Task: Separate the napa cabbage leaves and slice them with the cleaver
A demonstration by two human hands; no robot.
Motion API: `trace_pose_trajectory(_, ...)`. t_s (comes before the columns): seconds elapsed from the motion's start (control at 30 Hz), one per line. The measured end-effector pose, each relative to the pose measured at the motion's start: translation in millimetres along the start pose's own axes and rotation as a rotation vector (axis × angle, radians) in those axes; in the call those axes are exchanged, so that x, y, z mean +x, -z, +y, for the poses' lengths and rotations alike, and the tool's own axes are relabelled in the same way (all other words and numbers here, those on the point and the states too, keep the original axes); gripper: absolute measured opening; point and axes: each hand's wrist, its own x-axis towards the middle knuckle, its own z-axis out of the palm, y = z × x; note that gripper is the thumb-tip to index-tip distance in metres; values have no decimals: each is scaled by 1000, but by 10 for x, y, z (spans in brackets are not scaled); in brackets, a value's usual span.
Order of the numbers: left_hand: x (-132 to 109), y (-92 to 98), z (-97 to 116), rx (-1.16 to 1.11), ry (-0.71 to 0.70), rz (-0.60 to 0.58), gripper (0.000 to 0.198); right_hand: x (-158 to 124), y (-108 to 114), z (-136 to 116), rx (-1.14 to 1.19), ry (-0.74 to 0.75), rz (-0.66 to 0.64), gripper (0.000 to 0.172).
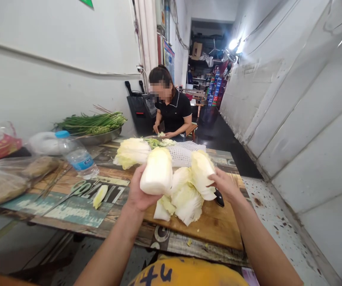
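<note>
Head view: at the centre of the frame, the left hand (137,194) is wrapped around the lower left of a trimmed napa cabbage (156,171), its pale cut base turned toward the camera. Just right of centre, the right hand (225,183) has its fingers closed on the right edge of an upright cabbage leaf (201,169). The two hands are apart, with loose leaves (187,200) piled between and below them on a wooden cutting board (223,228) at lower centre-right. A black knife handle (219,198) shows beside the right hand; the blade is hidden.

Behind the held cabbage, a second napa cabbage (131,151) lies left of centre, and white foam netting (184,154) spreads to the right of it. Left of the left hand, a small yellowish leaf (100,196) rests on the patterned table (70,212) near green-handled scissors (80,188). A blue-capped water bottle (83,161) leans farther left, below a metal bowl (102,137) of long green vegetables (90,124). A clear plastic bag (2,180) sits at the left edge. At upper centre, a co-worker in a black polo shirt (175,113) bends over pale vegetable pieces (162,135).
</note>
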Motion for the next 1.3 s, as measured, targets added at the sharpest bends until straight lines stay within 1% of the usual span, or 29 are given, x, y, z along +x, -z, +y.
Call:
trace_pose_trajectory(0.03,15,-34,-22,10,-29,43,44,-13,-66,-14,-20,16,27,37)
trace_pose_trajectory(0.1,54,-78,-132,68,-33,115,44,-84,-186,-76,-54,46,71,49)
trace_pose_trajectory(0.13,76,-87,-214,117,-22,132,45,-139,-239,-119,-46,49,40,54)
trace_pose_trajectory(0.23,137,-88,-499,330,-34,125,49,-333,-373,-235,46,39,-207,64)
trace_pose_trajectory(0.27,152,-91,-583,395,-61,121,50,-391,-408,-252,61,32,-236,68)
trace_pose_trajectory(0.3,166,-99,-650,445,-96,124,51,-439,-437,-253,72,22,-224,72)
trace_pose_trajectory(0.33,180,-111,-695,480,-128,130,53,-474,-456,-240,93,6,-185,76)
trace_pose_trajectory(0.37,195,-123,-715,506,-148,136,53,-498,-464,-215,147,-26,-157,76)
trace_pose_trajectory(0.4,214,-134,-712,530,-164,139,54,-511,-460,-182,246,-77,-169,73)
trace_pose_trajectory(0.43,236,-140,-689,563,-187,148,55,-514,-444,-148,378,-139,-214,67)
trace_pose_trajectory(0.5,295,-135,-606,689,-279,193,59,-504,-383,-89,635,-265,-290,53)
trace_pose_trajectory(0.57,369,-106,-519,853,-391,240,64,-485,-304,-61,758,-332,-258,44)
trace_pose_trajectory(0.6,409,-86,-487,935,-433,244,64,-475,-266,-59,768,-324,-215,41)
trace_pose_trajectory(0.63,450,-65,-468,1018,-453,224,61,-465,-230,-63,759,-292,-173,40)
trace_pose_trajectory(0.7,527,-26,-462,1187,-461,171,54,-448,-172,-82,725,-207,-118,43)
trace_pose_trajectory(0.73,558,-12,-471,1272,-476,172,55,-441,-152,-93,711,-173,-107,45)
trace_pose_trajectory(0.77,579,-5,-483,1350,-506,195,59,-434,-138,-102,699,-148,-101,48)
trace_pose_trajectory(0.83,582,-23,-507,1429,-624,289,74,-423,-131,-113,666,-122,-96,52)
trace_pose_trajectory(0.87,561,-49,-517,1419,-693,332,80,-422,-138,-116,625,-111,-83,55)
trace_pose_trajectory(0.9,525,-84,-528,1386,-729,343,82,-424,-152,-117,569,-98,-60,59)
trace_pose_trajectory(0.93,478,-127,-542,1335,-703,306,79,-431,-171,-120,510,-87,-30,64)
trace_pose_trajectory(0.97,424,-173,-559,1267,-609,223,73,-445,-195,-125,451,-70,0,67)
trace_pose_trajectory(1.0,368,-216,-581,1188,-478,109,68,-464,-218,-132,393,-47,22,69)
trace_pose_trajectory(1.03,315,-253,-607,1104,-349,-7,64,-489,-240,-144,333,-23,37,68)
trace_pose_trajectory(1.07,269,-281,-635,1023,-251,-101,61,-516,-255,-157,275,-3,45,64)
trace_pose_trajectory(1.1,232,-299,-664,951,-190,-161,59,-543,-263,-172,218,14,43,58)
trace_pose_trajectory(1.13,203,-307,-690,891,-164,-187,59,-566,-263,-187,161,29,31,54)
trace_pose_trajectory(1.2,167,-304,-728,788,-143,-170,58,-588,-243,-212,113,41,-24,54)
trace_pose_trajectory(1.3,139,-289,-741,643,-82,-134,56,-562,-193,-232,213,45,-142,61)
